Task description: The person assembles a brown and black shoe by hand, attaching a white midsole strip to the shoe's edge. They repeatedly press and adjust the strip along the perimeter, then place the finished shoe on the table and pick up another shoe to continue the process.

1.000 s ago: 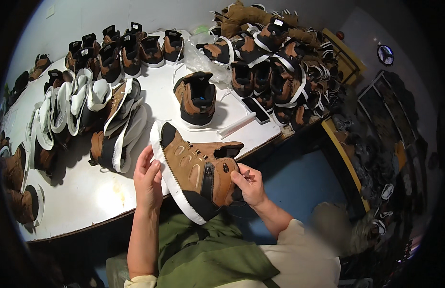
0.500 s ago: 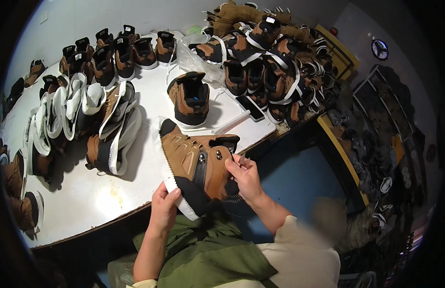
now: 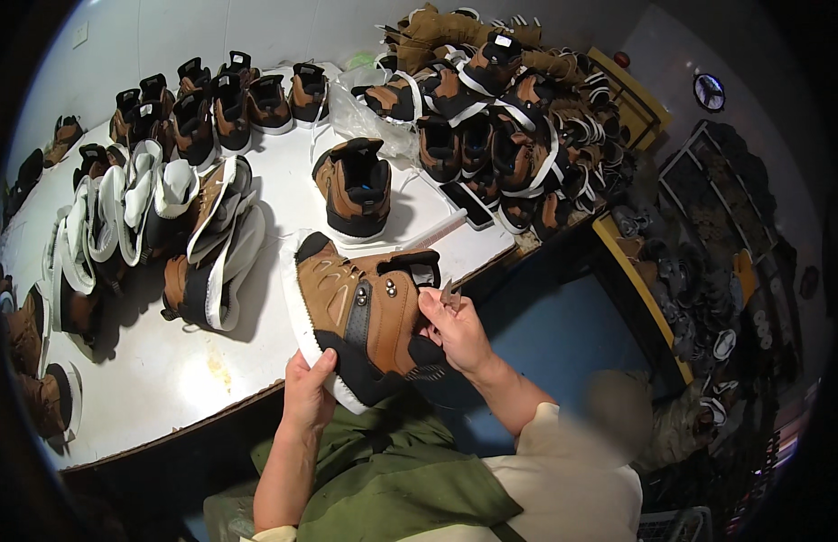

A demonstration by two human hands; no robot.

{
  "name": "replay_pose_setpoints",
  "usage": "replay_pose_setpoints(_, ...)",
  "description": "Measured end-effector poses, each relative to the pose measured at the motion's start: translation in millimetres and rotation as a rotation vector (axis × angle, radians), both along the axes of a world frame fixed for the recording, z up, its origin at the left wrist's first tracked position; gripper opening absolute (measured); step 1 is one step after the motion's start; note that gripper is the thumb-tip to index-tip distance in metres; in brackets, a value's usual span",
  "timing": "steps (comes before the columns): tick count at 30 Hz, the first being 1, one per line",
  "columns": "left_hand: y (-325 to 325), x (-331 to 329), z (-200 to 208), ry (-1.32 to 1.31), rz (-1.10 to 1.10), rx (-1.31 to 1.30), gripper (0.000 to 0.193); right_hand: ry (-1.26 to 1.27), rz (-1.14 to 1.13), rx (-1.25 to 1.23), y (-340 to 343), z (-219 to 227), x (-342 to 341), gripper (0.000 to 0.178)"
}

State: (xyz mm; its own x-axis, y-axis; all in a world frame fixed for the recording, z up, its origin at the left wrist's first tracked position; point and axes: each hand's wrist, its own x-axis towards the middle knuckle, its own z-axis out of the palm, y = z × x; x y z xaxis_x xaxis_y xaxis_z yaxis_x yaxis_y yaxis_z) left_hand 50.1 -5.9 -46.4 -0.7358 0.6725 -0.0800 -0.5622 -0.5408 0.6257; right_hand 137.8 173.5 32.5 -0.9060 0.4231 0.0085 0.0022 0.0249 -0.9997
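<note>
- the brown-and-black ankle-high shoe with a white toothed-edge sole [image 3: 379, 312] was in the middle of the frame, held tilted, toe toward the upper left, its sole facing left.
- the left hand [image 3: 309, 388], below it, had its fingers closed around the sole's lower end, thumb lying on the near side.
- the right hand [image 3: 460, 334], right of centre, had thumb and fingers bent together on a small, pointed, greyish sliver [image 3: 450, 295]; its fingertips were at the shoe's ankle part, though how firmly they pressed there i could not tell.
- another brown-and-black shoe with a white sole [image 3: 354, 194] stood upright just above the middle, on the white, smooth-topped table [image 3: 211, 379].
- a dark-screened rectangular phone [image 3: 467, 206] lay to its right, and a crumpled clear plastic bag [image 3: 383, 117] above.
- brown, black and white shoes [image 3: 193, 117] stood grouped at the upper left; a heap of similar shoes [image 3: 491, 117] filled the upper right.
</note>
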Motion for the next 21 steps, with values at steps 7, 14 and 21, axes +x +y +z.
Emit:
replay_pose_setpoints(7,0.2,-3.9,-5.4,-0.024,-0.002,0.048,0.019,-0.006,0.002,-0.005,-2.0,3.0,-4.3,0.033)
replay_pose_setpoints(14,-0.7,-4.8,-5.4,-0.043,0.017,0.065,0.016,0.002,0.039,0.008,-3.5,4.3,-5.2,0.032)
replay_pose_setpoints(21,-2.5,-6.1,-8.9,-0.028,0.021,0.074,0.016,0.012,0.087,0.046,-5.2,6.8,-6.2,0.027)
